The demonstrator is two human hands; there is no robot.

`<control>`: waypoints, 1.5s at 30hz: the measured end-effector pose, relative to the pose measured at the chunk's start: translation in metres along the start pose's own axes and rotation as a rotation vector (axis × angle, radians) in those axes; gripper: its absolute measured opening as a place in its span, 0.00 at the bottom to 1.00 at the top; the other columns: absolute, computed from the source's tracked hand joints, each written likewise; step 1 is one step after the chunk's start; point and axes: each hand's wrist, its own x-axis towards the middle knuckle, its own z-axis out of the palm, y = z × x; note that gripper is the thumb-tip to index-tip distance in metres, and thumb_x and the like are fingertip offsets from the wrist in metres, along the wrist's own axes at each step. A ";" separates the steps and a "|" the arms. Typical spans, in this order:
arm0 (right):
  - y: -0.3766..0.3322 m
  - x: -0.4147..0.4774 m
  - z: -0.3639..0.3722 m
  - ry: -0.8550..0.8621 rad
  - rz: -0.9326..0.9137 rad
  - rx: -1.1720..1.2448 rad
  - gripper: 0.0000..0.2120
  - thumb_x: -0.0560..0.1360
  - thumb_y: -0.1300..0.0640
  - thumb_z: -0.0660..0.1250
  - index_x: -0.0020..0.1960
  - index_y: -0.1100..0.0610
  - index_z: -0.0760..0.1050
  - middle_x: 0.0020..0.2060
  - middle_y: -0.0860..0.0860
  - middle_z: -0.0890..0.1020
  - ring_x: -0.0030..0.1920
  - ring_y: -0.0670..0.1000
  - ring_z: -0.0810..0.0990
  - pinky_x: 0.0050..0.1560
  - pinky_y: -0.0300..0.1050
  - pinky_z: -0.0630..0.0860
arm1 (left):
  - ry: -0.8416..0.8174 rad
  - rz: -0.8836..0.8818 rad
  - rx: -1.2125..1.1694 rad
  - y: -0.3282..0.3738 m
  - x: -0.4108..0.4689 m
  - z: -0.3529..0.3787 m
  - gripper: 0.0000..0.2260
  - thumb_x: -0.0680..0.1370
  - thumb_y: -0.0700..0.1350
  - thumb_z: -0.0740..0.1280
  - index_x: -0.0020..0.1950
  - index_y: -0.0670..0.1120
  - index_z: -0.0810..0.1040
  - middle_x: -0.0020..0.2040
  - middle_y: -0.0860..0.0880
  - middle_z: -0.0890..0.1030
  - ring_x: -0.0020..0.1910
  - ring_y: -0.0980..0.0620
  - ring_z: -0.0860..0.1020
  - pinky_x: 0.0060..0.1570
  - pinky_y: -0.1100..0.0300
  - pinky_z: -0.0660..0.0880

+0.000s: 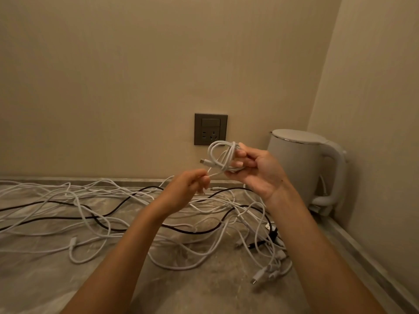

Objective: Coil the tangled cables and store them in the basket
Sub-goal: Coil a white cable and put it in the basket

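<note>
A grey marbled stone countertop (45,279) meets plain beige walls (136,64) in a corner, where a grey wall socket with a switch (210,129) sits just left of a white electric kettle (299,164). A tangle of loose white cables (95,189), crossed by a thin black cable (176,229), sprawls across the stone from the left edge to near the kettle.

Above the tangle, the right hand (258,171) is raised palm-up, its fingers curled round a small white cable coiled into loops (221,155), one plug jutting left. The left hand (190,184), just beside and below it, pinches the strand trailing from that coil between thumb and fingertips.

The cables run out of view at the left. The right forearm covers part of the kettle's base. Plugs heaped at lower right are too blurred to tell apart.
</note>
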 end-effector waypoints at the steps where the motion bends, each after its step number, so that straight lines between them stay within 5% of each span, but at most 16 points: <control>1: -0.001 -0.002 0.000 -0.021 0.046 -0.071 0.18 0.80 0.59 0.55 0.31 0.58 0.66 0.18 0.47 0.62 0.22 0.45 0.65 0.46 0.44 0.73 | -0.001 -0.003 0.089 -0.005 0.000 -0.002 0.10 0.80 0.41 0.59 0.41 0.44 0.76 0.36 0.53 0.74 0.34 0.61 0.71 0.39 0.66 0.68; 5: -0.005 -0.008 0.000 -0.078 0.209 -0.421 0.21 0.79 0.60 0.57 0.27 0.57 0.70 0.22 0.48 0.67 0.23 0.44 0.67 0.45 0.46 0.77 | 0.027 0.014 0.366 -0.015 -0.001 -0.015 0.08 0.77 0.46 0.62 0.48 0.43 0.78 0.45 0.52 0.74 0.49 0.52 0.71 0.56 0.57 0.65; 7: -0.001 -0.007 0.002 -0.106 0.285 -0.620 0.19 0.79 0.60 0.57 0.30 0.57 0.70 0.23 0.48 0.70 0.24 0.44 0.67 0.36 0.39 0.76 | 0.077 0.055 0.464 -0.010 -0.001 -0.019 0.06 0.76 0.48 0.65 0.47 0.46 0.78 0.50 0.53 0.76 0.58 0.54 0.71 0.71 0.51 0.49; 10: 0.008 -0.002 0.005 -0.036 0.301 -0.982 0.18 0.80 0.59 0.58 0.32 0.58 0.70 0.25 0.49 0.69 0.25 0.44 0.68 0.31 0.36 0.68 | 0.136 0.127 0.690 0.001 0.000 -0.023 0.09 0.74 0.51 0.66 0.48 0.48 0.80 0.57 0.52 0.78 0.68 0.55 0.66 0.69 0.56 0.42; 16: 0.017 -0.003 0.015 0.130 0.133 -1.321 0.17 0.80 0.61 0.58 0.33 0.61 0.73 0.24 0.50 0.72 0.25 0.44 0.69 0.23 0.29 0.68 | 0.187 0.203 0.907 0.027 0.002 -0.019 0.10 0.78 0.52 0.61 0.49 0.50 0.78 0.46 0.54 0.81 0.52 0.55 0.77 0.66 0.59 0.41; 18: 0.020 -0.002 0.015 0.154 0.085 -1.337 0.18 0.80 0.61 0.58 0.33 0.61 0.74 0.22 0.49 0.73 0.24 0.44 0.70 0.25 0.29 0.69 | 0.169 0.215 0.903 0.035 0.003 -0.015 0.10 0.80 0.50 0.59 0.50 0.47 0.77 0.45 0.52 0.81 0.45 0.53 0.77 0.67 0.58 0.51; 20: 0.023 0.001 0.012 0.203 -0.004 -1.337 0.18 0.81 0.60 0.58 0.34 0.61 0.75 0.25 0.51 0.75 0.27 0.45 0.73 0.34 0.34 0.72 | 0.178 0.218 0.827 0.043 0.003 -0.010 0.09 0.81 0.46 0.58 0.52 0.44 0.76 0.46 0.48 0.80 0.39 0.51 0.73 0.50 0.61 0.65; 22: 0.025 0.005 0.009 0.276 -0.138 -1.253 0.18 0.81 0.60 0.58 0.34 0.61 0.76 0.27 0.51 0.76 0.29 0.46 0.73 0.41 0.39 0.72 | 0.255 0.205 0.680 0.050 0.002 -0.007 0.08 0.81 0.41 0.58 0.50 0.42 0.76 0.45 0.44 0.79 0.38 0.51 0.71 0.38 0.62 0.64; 27: 0.025 0.011 0.006 0.411 -0.321 -0.955 0.17 0.80 0.58 0.58 0.34 0.57 0.76 0.40 0.55 0.80 0.43 0.49 0.77 0.52 0.48 0.75 | 0.375 0.178 0.202 0.058 0.003 0.001 0.07 0.78 0.36 0.62 0.48 0.38 0.79 0.39 0.45 0.80 0.31 0.50 0.76 0.37 0.54 0.77; 35: 0.012 0.003 0.015 0.349 -0.238 -0.457 0.15 0.81 0.57 0.57 0.37 0.57 0.74 0.41 0.55 0.77 0.45 0.51 0.75 0.49 0.47 0.74 | 0.253 0.011 -0.247 0.059 0.001 -0.002 0.04 0.75 0.39 0.66 0.42 0.46 0.76 0.35 0.49 0.80 0.31 0.59 0.78 0.34 0.68 0.76; 45: 0.003 -0.008 0.029 0.319 -0.390 -0.493 0.17 0.80 0.58 0.58 0.33 0.58 0.73 0.33 0.50 0.78 0.39 0.48 0.76 0.51 0.49 0.76 | 0.231 -0.072 -0.362 0.062 0.003 -0.006 0.04 0.76 0.41 0.64 0.42 0.43 0.77 0.34 0.45 0.79 0.29 0.58 0.78 0.33 0.65 0.78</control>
